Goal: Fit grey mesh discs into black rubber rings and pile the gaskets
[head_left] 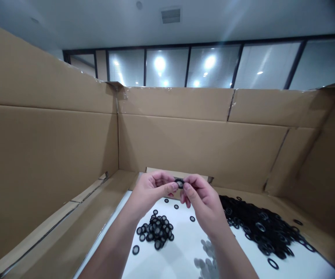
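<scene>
Between my two hands I hold up a small black ring (179, 180) with a greyish, translucent middle. My left hand (152, 190) pinches its left edge with thumb and fingers. The right edge is pinched by my right hand (203, 199). Below and to the left lies a heap of black rings with pale centres (157, 229). Beside my right forearm, partly hidden by it, are several grey translucent discs (206, 265). A larger mound of black open rings (260, 226) spreads to the right.
Tall cardboard walls (173, 143) enclose the white work surface (173, 261) at the back and both sides. A cardboard strip (54, 221) runs along the left. Single rings lie scattered, one near the front right (273, 264) and one toward the middle (192, 219).
</scene>
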A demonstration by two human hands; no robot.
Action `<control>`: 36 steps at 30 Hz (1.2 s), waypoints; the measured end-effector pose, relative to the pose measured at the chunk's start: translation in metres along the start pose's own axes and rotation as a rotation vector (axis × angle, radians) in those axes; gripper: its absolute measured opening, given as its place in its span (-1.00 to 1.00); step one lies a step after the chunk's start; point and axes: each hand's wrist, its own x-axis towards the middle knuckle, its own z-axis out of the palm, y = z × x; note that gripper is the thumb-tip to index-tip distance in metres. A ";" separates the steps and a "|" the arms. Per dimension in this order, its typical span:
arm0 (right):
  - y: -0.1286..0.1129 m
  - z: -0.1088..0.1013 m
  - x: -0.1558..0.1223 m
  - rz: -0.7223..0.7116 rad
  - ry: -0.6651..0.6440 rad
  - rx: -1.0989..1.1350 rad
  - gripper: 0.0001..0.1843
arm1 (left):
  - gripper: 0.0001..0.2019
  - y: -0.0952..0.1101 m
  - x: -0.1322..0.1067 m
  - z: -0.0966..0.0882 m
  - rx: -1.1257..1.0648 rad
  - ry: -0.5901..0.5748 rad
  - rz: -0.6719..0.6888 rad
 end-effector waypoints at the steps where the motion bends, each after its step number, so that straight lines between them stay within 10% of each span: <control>1: 0.001 0.000 0.000 0.013 -0.009 0.029 -0.74 | -0.79 0.000 0.000 0.000 -0.004 -0.002 -0.004; 10: 0.006 -0.001 0.003 0.064 -0.006 0.122 -0.70 | -0.78 -0.002 0.000 -0.001 -0.025 -0.062 -0.020; 21: 0.002 -0.002 0.001 -0.161 0.054 -0.647 -0.68 | -0.78 -0.001 -0.003 0.003 0.178 -0.058 0.055; 36: 0.004 0.000 0.001 -0.257 0.010 -0.607 -0.73 | -0.70 0.002 -0.003 0.008 0.098 -0.022 0.040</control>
